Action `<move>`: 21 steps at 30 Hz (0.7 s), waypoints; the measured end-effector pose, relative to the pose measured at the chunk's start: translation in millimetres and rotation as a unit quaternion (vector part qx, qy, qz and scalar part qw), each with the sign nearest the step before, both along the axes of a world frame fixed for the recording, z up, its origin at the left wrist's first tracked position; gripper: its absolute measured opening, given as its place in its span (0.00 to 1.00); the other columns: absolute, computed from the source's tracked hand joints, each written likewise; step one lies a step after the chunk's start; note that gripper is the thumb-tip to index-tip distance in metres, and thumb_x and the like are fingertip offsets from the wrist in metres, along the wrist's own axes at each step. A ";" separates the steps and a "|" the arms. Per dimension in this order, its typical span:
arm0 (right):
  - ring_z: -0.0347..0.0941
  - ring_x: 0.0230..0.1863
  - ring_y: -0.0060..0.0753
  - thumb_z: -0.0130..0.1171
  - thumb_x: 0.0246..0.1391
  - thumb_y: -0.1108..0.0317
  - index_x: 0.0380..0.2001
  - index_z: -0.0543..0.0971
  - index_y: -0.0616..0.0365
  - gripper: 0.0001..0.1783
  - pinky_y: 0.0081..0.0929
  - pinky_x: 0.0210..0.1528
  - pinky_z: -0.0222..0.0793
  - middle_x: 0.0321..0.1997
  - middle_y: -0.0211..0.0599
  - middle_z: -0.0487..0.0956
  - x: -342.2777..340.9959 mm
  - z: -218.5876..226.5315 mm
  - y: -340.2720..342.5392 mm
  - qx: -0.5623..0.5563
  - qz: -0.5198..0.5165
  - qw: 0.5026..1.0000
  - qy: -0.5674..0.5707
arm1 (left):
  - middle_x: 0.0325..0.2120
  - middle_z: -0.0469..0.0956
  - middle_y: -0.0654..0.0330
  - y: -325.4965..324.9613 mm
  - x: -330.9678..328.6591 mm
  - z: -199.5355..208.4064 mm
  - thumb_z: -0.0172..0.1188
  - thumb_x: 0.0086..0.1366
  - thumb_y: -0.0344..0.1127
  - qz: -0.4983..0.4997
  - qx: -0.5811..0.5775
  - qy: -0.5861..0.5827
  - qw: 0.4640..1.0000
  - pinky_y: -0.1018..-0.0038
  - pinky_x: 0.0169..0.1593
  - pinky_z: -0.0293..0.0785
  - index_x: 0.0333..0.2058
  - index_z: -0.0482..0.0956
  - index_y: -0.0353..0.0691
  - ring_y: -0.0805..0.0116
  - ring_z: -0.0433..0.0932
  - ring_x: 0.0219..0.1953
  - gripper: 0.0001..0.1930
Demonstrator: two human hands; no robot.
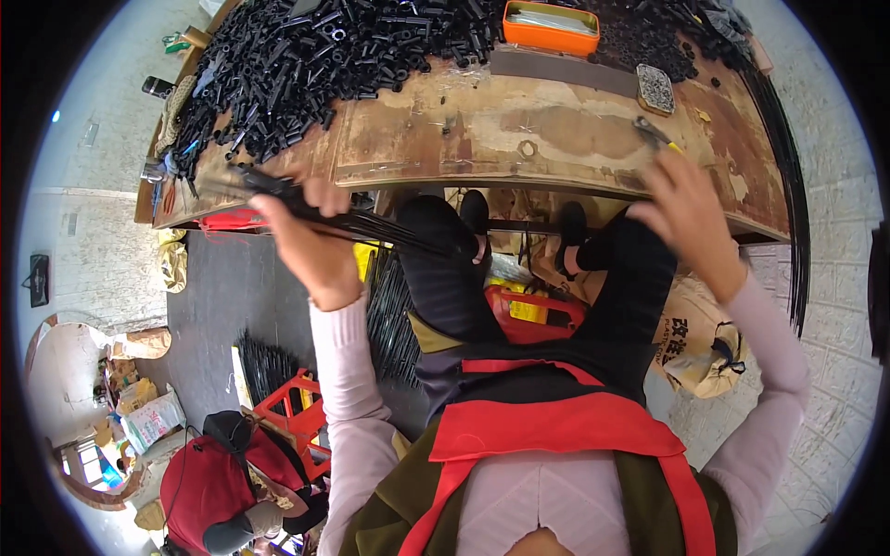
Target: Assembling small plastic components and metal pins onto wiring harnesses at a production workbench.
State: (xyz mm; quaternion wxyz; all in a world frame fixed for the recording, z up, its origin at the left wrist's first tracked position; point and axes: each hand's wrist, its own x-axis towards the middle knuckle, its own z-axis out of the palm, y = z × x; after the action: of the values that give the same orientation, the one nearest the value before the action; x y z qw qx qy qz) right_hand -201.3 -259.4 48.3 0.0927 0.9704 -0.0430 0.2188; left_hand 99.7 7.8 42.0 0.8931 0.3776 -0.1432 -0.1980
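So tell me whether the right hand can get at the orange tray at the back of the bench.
Probably yes, with a stretch. The right hand sits at the bench's near edge, and the worn board between it and the orange tray holds only a small metal tin off to the side.

A worn, stained wooden desk (556, 139) stands against pale block walls (839, 371) over a dark floor (222, 306), with red stools (301, 408) nearby.

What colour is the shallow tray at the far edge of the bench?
Orange tray, with pale contents inside; seen in the head view, beside the black tube pile.
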 end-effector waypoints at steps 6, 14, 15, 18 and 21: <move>0.77 0.49 0.40 0.67 0.49 0.73 0.57 0.71 0.62 0.31 0.31 0.45 0.77 0.56 0.45 0.75 -57.0 -7.8 106.9 0.845 0.033 0.492 0.209 | 0.32 0.64 0.60 8.2 -16.7 -16.9 0.50 0.71 0.51 -0.093 -0.200 0.149 0.964 0.65 0.51 0.64 0.45 0.67 0.31 0.65 0.64 0.35 0.24; 0.76 0.32 0.28 0.49 0.55 0.80 0.53 0.69 0.67 0.20 0.18 0.31 0.75 0.48 0.49 0.77 -164.5 16.9 92.5 0.671 -0.113 0.603 -0.417 | 0.38 0.74 0.50 -46.8 -125.8 -94.5 0.50 0.70 0.51 -0.243 -0.154 0.273 0.918 0.55 0.61 0.63 0.40 0.71 0.30 0.49 0.70 0.50 0.23; 0.76 0.32 0.27 0.50 0.58 0.79 0.52 0.69 0.66 0.18 0.18 0.32 0.75 0.44 0.48 0.78 -168.2 29.9 96.2 0.652 -0.069 0.578 -0.486 | 0.38 0.74 0.50 -52.0 -131.1 -110.0 0.50 0.70 0.51 -0.258 -0.158 0.275 0.913 0.55 0.61 0.63 0.40 0.71 0.30 0.49 0.70 0.50 0.23; 0.76 0.26 0.29 0.51 0.59 0.79 0.52 0.68 0.65 0.17 0.21 0.27 0.74 0.36 0.44 0.78 -189.3 30.8 112.2 0.640 -0.121 0.616 -0.443 | 0.38 0.72 0.50 -65.3 -139.3 -139.9 0.38 0.75 0.47 -0.317 -0.176 0.402 0.841 0.54 0.63 0.61 0.41 0.66 0.31 0.51 0.70 0.48 0.21; 0.74 0.20 0.31 0.50 0.56 0.83 0.52 0.68 0.66 0.19 0.23 0.24 0.73 0.34 0.44 0.77 -180.4 32.9 119.6 0.677 -0.065 0.593 -0.431 | 0.46 0.73 0.44 -68.3 -142.5 -182.5 0.32 0.76 0.50 -0.319 -0.074 0.512 0.794 0.51 0.63 0.63 0.48 0.67 0.28 0.50 0.69 0.54 0.26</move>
State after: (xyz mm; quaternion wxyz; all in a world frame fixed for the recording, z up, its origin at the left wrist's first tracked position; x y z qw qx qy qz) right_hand -381.7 -139.8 81.2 -0.6061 0.5411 -0.2763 0.5133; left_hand -42.8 -60.5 -140.5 0.7473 0.0864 0.2085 -0.6249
